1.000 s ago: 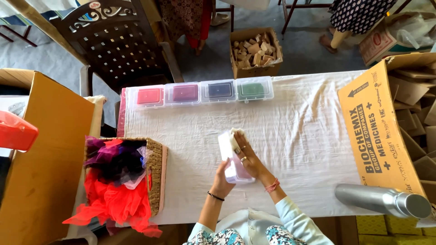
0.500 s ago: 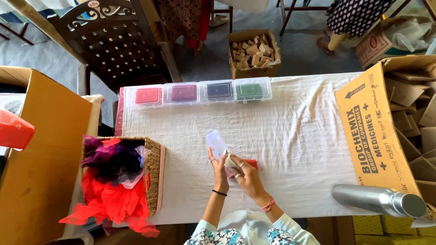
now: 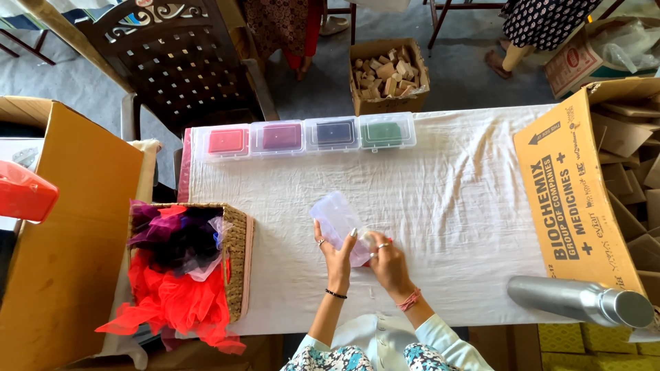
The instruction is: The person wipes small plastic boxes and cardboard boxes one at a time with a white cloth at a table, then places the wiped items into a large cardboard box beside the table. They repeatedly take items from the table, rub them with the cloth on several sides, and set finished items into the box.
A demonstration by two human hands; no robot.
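My left hand [image 3: 336, 251] and my right hand [image 3: 386, 259] together hold a clear plastic box [image 3: 335, 219] above the near middle of the white-clothed table [image 3: 467, 199]. The box is tilted, its far end pointing up and left. A bit of red shows under my right hand; what it is cannot be told. At the far edge of the table stand four shut clear boxes in a row, holding red [image 3: 226, 141], maroon [image 3: 281, 137], dark blue [image 3: 335, 133] and green [image 3: 383, 131] cloth.
A wicker basket [image 3: 238, 261] full of red, purple and white net fabric sits at the left. Large cardboard cartons flank the table at left [image 3: 69, 261] and right [image 3: 577, 199]. A silver cylinder [image 3: 577, 301] lies near right. A dark chair [image 3: 185, 65] and a box of wood pieces [image 3: 386, 72] stand beyond.
The clear box has come down from upright toward the table and tilted left. Both hands moved nearer to me with it.
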